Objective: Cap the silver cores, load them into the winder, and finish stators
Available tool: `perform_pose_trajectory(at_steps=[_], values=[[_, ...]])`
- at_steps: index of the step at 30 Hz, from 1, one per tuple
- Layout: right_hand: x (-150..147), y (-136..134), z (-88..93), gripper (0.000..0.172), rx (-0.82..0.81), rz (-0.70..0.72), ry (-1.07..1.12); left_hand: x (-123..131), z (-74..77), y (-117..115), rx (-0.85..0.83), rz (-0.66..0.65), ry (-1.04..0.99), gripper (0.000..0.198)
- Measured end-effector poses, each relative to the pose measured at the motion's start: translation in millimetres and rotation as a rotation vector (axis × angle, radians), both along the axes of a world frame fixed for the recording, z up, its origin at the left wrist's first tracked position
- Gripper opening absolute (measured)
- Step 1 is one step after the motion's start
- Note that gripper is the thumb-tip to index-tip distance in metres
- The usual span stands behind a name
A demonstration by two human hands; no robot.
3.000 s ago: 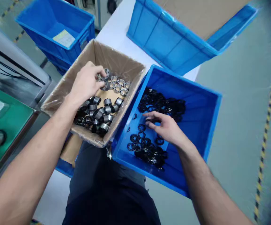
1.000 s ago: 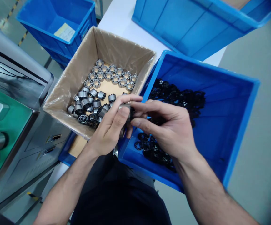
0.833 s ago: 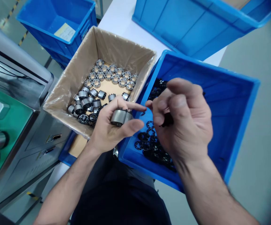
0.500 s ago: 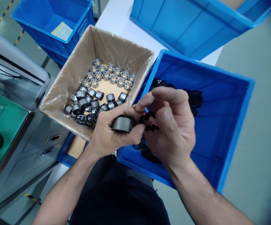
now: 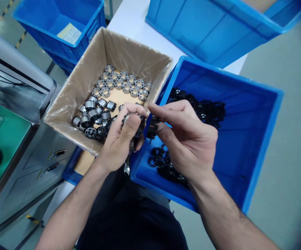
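Observation:
My left hand (image 5: 116, 146) is closed around a metal ring with a black toothed edge (image 5: 141, 127), its thumb lying over the part. A second metal piece (image 5: 132, 145) shows below, between the fingers. Just to the right, my right hand (image 5: 194, 146) pinches a small black toothed ring (image 5: 152, 128) between thumb and fingers. Both hands are close together over the adjoining walls of the lined box (image 5: 137, 48) and the blue bin (image 5: 259, 146). Black rings (image 5: 207, 111) lie heaped in the bin. Inside the box, bare metal rings (image 5: 118, 84) stand in rows beside a jumbled pile of black-edged rings (image 5: 93, 114).
A larger blue crate (image 5: 207, 31) stands on the white table (image 5: 129, 17) behind. Further left are stacked blue crates (image 5: 59, 21), one holding a paper. A machine with a green panel (image 5: 12, 139) flanks the left side. A wrench end (image 5: 126, 169) shows below my left hand.
My left hand has turned, its thumb now over the metal ring. My right hand has opened out from its curl into a fingertip pinch on the black ring.

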State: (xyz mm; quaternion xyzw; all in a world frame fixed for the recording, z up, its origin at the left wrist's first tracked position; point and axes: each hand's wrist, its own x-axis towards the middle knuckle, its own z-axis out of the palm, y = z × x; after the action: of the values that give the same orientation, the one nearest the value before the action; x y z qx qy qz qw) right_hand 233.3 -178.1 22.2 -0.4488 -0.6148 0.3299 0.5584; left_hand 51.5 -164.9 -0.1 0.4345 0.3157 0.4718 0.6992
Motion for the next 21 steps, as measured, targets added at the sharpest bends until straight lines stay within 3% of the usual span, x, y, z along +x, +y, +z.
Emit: perform_pose_trajectory(at_steps=[3, 9, 16, 21], values=[[-2.2, -1.5, -2.4, 0.025, -0.031, -0.041, -0.012, 1.0, -2.5, -4.2, -0.003, -0.043, 0.017, 0.049], [-3.1, -2.3, -3.0, 0.004, -0.022, -0.06, -0.004, 1.3, 3.8, -5.8, -0.032, -0.047, 0.062, 0.046], [-3.4, -0.7, -1.7, 0.016, 0.052, -0.035, -0.021, 1.3, 3.4, -6.7, -0.036, -0.067, 0.037, 0.045], [-11.4, -3.0, -6.1, 0.014, 0.07, -0.114, -0.029, 1.5, 1.8, -5.6, -0.011, -0.049, 0.066, 0.049]])
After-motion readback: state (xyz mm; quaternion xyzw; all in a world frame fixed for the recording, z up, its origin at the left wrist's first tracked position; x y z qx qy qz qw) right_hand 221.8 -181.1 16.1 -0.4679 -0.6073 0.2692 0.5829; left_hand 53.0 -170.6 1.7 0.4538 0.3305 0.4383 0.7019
